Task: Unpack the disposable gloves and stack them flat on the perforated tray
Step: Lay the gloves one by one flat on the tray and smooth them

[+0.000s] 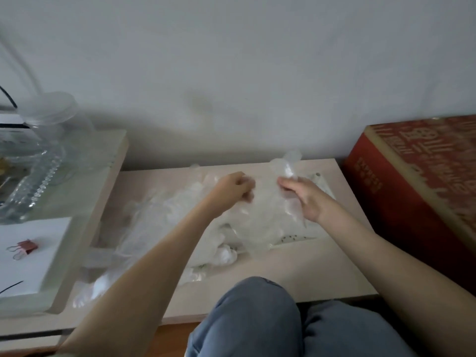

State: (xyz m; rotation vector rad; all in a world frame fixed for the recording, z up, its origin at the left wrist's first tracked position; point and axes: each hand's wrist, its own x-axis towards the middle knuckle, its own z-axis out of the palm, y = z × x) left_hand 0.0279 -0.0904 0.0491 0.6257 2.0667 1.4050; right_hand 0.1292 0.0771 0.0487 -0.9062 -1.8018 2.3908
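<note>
Pinching one clear glove (287, 164) between them, the left grip (233, 188) and right grip (304, 199) hold it over the desk (322, 274), with its finger end sticking up at 12 o'clock from the right grip. Below them, flattened gloves (252, 228) cover most of the perforated tray (322, 184). A crumpled heap of gloves (144, 222) lies at 8 o'clock and a red box (412, 181) at 3 o'clock.

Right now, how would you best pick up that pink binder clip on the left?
Pinch the binder clip from above across its pink body, probably: it lies flat on the white sheet, its thin wire handles pointing left and harder to grasp.
</note>
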